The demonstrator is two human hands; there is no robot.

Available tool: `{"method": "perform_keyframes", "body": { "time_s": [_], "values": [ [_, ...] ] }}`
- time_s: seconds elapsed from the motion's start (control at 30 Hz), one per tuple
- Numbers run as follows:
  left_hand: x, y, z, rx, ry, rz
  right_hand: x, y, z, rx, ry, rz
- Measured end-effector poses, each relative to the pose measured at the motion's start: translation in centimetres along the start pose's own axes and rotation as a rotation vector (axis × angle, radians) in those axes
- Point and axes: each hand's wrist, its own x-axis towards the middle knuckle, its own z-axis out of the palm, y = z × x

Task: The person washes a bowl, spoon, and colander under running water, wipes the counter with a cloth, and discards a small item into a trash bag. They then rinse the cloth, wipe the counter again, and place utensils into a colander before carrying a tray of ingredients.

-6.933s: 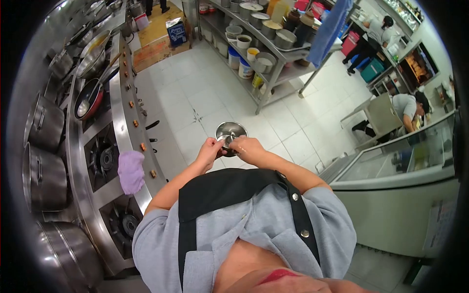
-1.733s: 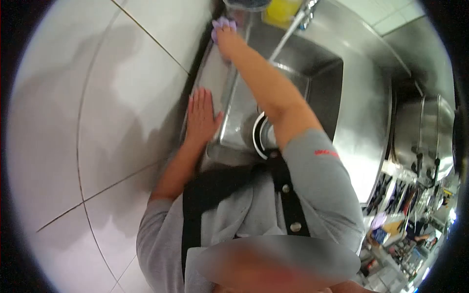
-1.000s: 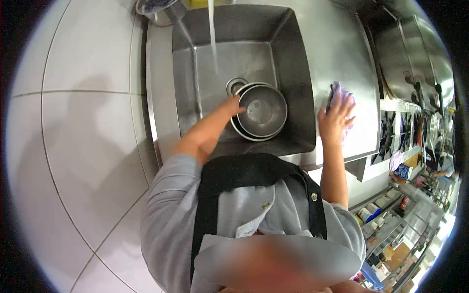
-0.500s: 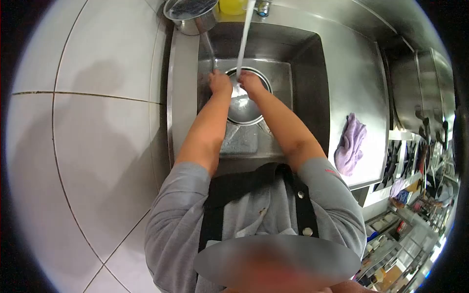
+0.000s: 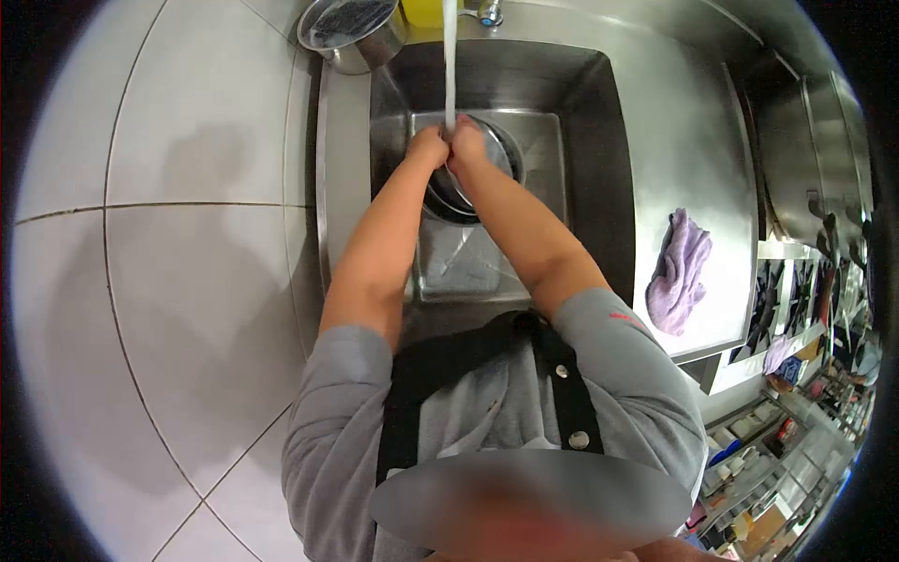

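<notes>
In the steel sink (image 5: pixel 595 178), my left hand (image 5: pixel 429 147) and my right hand (image 5: pixel 466 145) are close together under the running water (image 5: pixel 449 66). A round metal lid or disc (image 5: pixel 492 150) is tilted between them, and my right hand's fingers are closed on its edge. My left hand's fingers are bent near the same edge; what they hold, if anything, is hidden. Beneath the disc, a dark round vessel (image 5: pixel 451 208) shows partly on the sink floor.
A steel pot (image 5: pixel 361 42) and a yellow container (image 5: pixel 423 11) stand behind the sink beside the tap (image 5: pixel 490 13). A purple cloth (image 5: pixel 681 276) lies on the right counter. Large metal pots (image 5: pixel 810 155) stand farther right.
My hands have drawn together under the water stream. The round disc has gone from lying nearly flat to tilted, and more of the dark vessel beneath it shows.
</notes>
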Motion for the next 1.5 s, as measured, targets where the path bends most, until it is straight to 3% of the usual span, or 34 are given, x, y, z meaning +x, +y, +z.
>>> {"method": "perform_keyframes", "body": {
  "time_s": [0.03,0.13,0.23,0.33,0.4,0.47,0.5,0.57,0.7,0.8,0.87,0.93,1.07,1.2,1.37,1.5],
  "values": [
    [-0.4,0.2,-0.1,-0.037,-0.024,0.014,0.3,-0.1,-0.3,-0.05,-0.002,-0.124],
    [0.4,-0.7,0.3,-0.229,0.016,0.047,-2.4,-2.0,1.4,0.162,0.039,-0.045],
    [2.5,-2.7,-0.3,-0.476,0.098,0.165,-6.6,-2.5,1.4,-0.147,-0.168,-0.027],
    [0.5,-0.6,-4.1,-0.594,0.003,0.12,-9.7,0.0,-2.1,-0.617,-0.405,-0.655],
    [-1.0,1.1,-6.5,-0.619,-0.05,0.088,-14.7,-4.6,-4.1,-1.153,-0.522,-0.579],
    [-1.2,1.6,-6.8,-0.596,-0.048,0.097,-13.7,-4.8,-8.4,-1.452,-0.55,-0.686],
    [-0.2,1.0,-5.6,-0.515,0.045,0.152,-13.5,-4.7,-9.8,-1.603,-0.558,-0.735],
    [2.8,-0.9,-2.9,-0.346,0.239,0.267,-14.0,-5.5,-8.6,-1.365,-0.536,-0.65],
    [1.5,0.0,-2.4,-0.518,0.164,0.197,-14.9,-7.9,-3.6,-1.088,-0.361,-0.481],
    [-0.6,1.4,-2.3,-0.649,0.043,0.153,-13.6,-9.0,-1.7,-0.889,-0.251,-0.241],
    [-0.6,0.9,-2.4,-0.693,-0.066,0.135,-14.2,-9.8,-1.2,-0.54,-0.24,-0.129],
    [0.5,0.0,-0.7,-0.772,0.029,0.115,-13.4,-10.3,-0.9,-0.28,-0.194,-0.067],
    [0.0,0.7,-0.4,-0.792,0.166,0.102,-10.9,-9.5,0.3,-0.152,-0.115,-0.081],
    [-3.3,3.0,-3.4,-0.946,-0.03,-0.242,-9.9,-9.3,1.6,0.148,-0.139,-0.196],
    [-1.7,2.8,-2.1,-0.893,-0.052,-0.495,-11.3,-12.9,0.3,0.076,-0.067,-0.149],
    [3.8,-2.9,3.6,-0.572,-0.336,-0.356,-13.2,-15.8,-2.5,-0.112,-0.161,-0.147]
  ]
}}
